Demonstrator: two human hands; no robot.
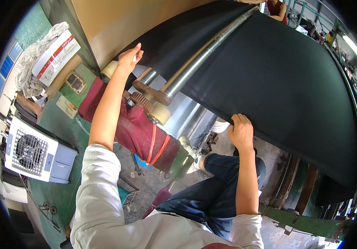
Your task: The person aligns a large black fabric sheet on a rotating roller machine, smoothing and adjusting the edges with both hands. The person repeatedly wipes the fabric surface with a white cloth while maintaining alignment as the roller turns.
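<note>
Black cloth [286, 79] spreads ahead, its near edge slanting from the roller [199, 63] down rightward. The right hand [242, 132], nearer, grips that edge; the left hand [130, 59] is raised left of the roller, its hold impossible to tell.

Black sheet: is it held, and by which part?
The right hand holds the black sheet by its near edge; I cannot tell for the left hand.

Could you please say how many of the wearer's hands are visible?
2: left hand, raised left of the roller; right hand, at the edge of the black sheet.
</note>
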